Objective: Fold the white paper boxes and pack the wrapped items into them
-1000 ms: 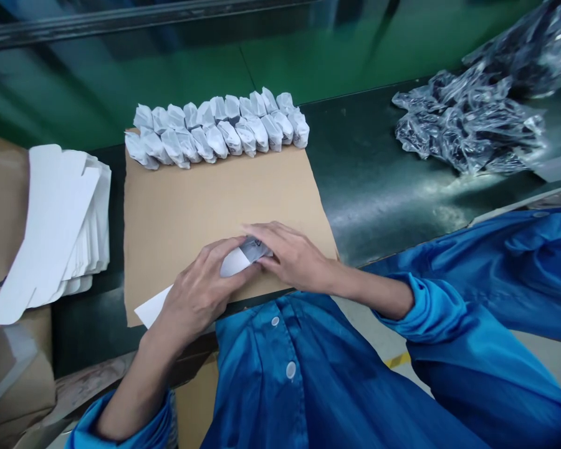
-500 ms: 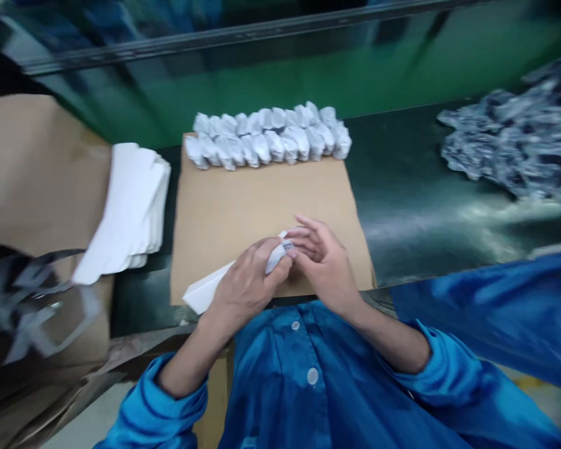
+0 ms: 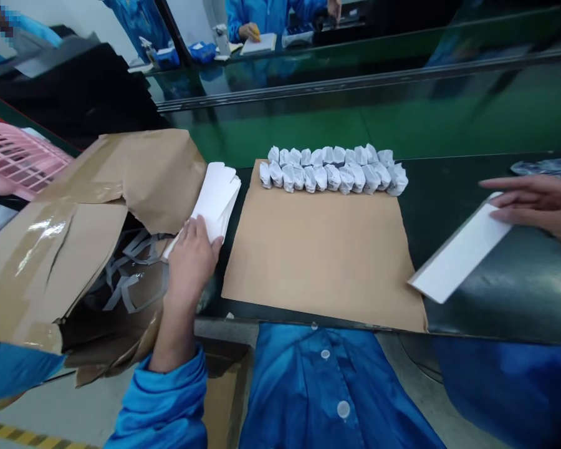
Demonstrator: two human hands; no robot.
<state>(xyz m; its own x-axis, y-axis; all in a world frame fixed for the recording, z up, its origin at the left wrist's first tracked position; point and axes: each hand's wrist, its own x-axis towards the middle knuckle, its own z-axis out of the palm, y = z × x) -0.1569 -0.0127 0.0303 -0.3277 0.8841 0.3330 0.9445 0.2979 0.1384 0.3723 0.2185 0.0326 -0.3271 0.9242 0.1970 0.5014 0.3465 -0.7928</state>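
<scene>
At the left, my left hand (image 3: 192, 251) rests on a stack of long white card pieces (image 3: 215, 193). Its fingers lie on the upper card and the thumb is apart, near the stack's right edge. Over on the right, my right hand (image 3: 540, 202) pinches one end of a long white folded carton (image 3: 465, 252). The carton's other end slants down toward the corner of a brown cardboard sheet (image 3: 327, 255). Two rows of small items wrapped in whitish paper (image 3: 331, 178) stand along the sheet's far edge.
An open brown cardboard box (image 3: 93, 206) with greyish strips inside stands left of the stack. Behind it are a pink basket (image 3: 21, 156) and black stacked material (image 3: 88, 93). Clear plastic bags (image 3: 549, 165) lie far right. Across the green partition (image 3: 308, 121), co-workers in blue sit.
My hands have parted from the middle of the sheet. The left moved onto the white card stack; the right carried the white carton to the right. The view has turned left.
</scene>
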